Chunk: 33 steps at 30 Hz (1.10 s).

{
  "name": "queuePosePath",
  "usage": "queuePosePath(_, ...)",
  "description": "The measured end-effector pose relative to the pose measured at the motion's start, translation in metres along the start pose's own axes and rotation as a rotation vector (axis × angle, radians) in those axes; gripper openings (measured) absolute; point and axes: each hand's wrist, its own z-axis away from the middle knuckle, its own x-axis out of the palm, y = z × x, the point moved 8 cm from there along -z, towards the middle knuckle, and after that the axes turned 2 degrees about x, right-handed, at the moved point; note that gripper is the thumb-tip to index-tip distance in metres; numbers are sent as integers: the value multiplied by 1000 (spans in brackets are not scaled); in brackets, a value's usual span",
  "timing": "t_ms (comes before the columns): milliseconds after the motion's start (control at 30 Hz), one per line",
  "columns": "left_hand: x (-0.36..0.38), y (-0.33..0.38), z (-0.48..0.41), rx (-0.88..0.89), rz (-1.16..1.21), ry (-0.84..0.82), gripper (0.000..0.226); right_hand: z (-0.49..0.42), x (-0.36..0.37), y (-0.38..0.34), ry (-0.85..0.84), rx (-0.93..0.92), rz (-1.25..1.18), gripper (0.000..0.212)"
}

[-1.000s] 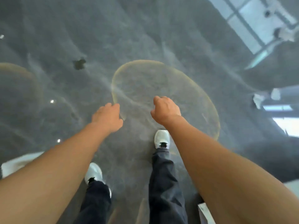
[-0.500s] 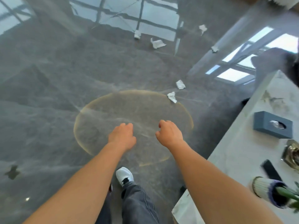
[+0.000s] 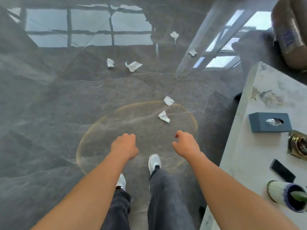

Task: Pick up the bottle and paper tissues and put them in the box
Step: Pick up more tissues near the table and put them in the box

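Shiny dark grey stone floor (image 3: 49,113) with six crumpled white paper tissues (image 3: 164,116) lying about, nearest one just ahead of the right hand (image 3: 185,143), and a pale marble worktop (image 3: 240,155) along the right side. Both hands empty, left hand (image 3: 124,146) loosely curled, right hand half open; no bottle or box for the tissues to be seen. Looks like the very start: next, bend down and pinch up the nearest tissue softly.
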Motion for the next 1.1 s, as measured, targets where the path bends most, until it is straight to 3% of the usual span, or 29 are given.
queuePosePath(133,2,41,-80,-13,91,-51,26,-75,-15,30,-20,31,-22,35)
queuePosePath(300,54,97,-199,-46,163,-131,23,-219,-6,64,-102,-15,61,30)
queuePosePath(567,169,148,-408,-50,220,-191,26,-472,74,83,-195,-207,207,50)
queuePosePath(667,198,143,-471,-89,263,-137,28,-541,117,85,-227,-208,219,56)
queuePosePath(800,242,128,-542,-126,272,-49,48,-605,174,80,-211,-220,197,65)
queuePosePath(933,291,130,-589,-87,270,-77,70,-654,210,63,-78,-314,276,73)
queuePosePath(1000,307,133,-595,-63,228,-42,64,-671,217,54,11,-375,352,64)
queuePosePath(1100,319,132,-598,3,171,-19,40,-687,217,48,70,-422,420,31)
